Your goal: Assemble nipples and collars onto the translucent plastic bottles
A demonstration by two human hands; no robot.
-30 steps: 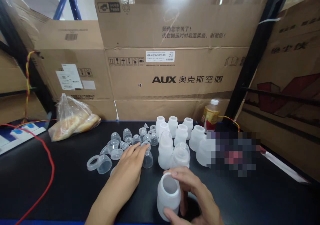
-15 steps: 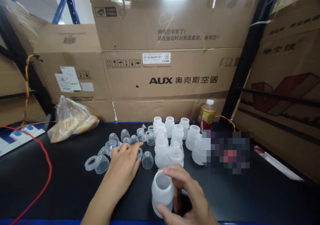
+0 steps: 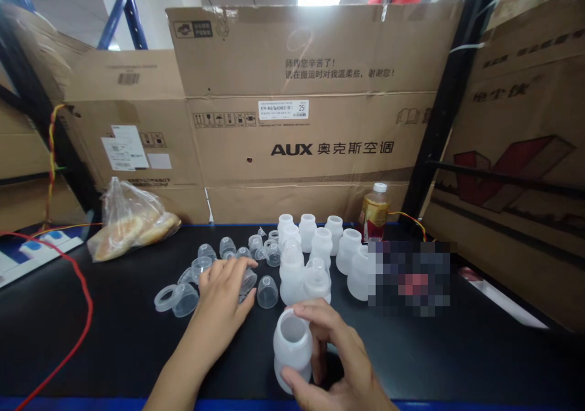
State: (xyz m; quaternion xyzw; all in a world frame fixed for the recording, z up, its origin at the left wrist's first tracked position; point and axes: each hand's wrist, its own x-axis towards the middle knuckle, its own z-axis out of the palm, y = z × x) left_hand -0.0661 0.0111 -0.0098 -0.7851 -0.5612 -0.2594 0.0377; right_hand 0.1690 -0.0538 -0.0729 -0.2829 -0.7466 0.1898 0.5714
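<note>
My right hand (image 3: 338, 356) grips a white translucent bottle (image 3: 291, 349), open mouth upward, close to the near edge of the black table (image 3: 114, 332). My left hand (image 3: 223, 298) reaches among several clear plastic caps (image 3: 219, 256), its fingers curled over one clear cap (image 3: 248, 280). Another clear cap (image 3: 267, 291) stands just right of that hand. A cluster of white bottles (image 3: 320, 252), two of them topped with caps, stands behind my hands.
A bag of bread (image 3: 128, 222) lies at the back left near a red cable (image 3: 77, 301) and a power strip (image 3: 31, 249). A drink bottle (image 3: 373, 213) stands at the back. Cardboard boxes (image 3: 297, 106) wall the table. A pixelated patch (image 3: 409, 277) covers the right.
My left hand has drawn back left from the cap by the bottles and curled over a cap. The right hand has kept hold of the white bottle.
</note>
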